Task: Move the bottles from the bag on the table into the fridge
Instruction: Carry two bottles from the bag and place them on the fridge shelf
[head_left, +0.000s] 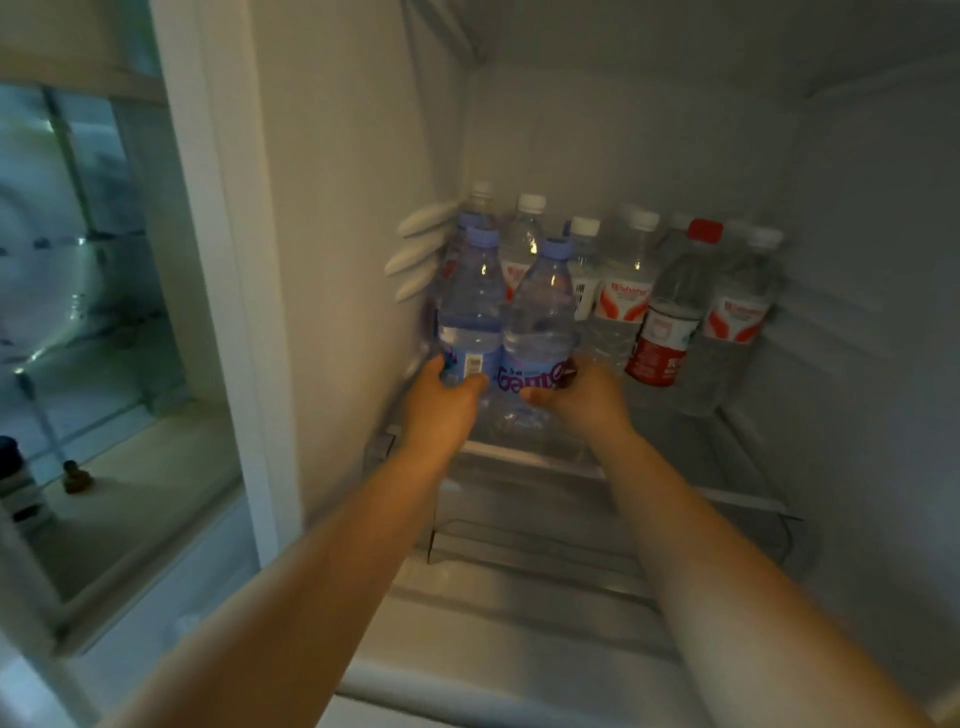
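Both forearms reach into the fridge; the left hand wraps the left bottle low down, the right hand clamps the right bottle; both stand upright, touching, at the shelf's front-left, the back row just behind.

two held bottles before shelf row (fridge left)

Bare shelf front right; bottle row behind.
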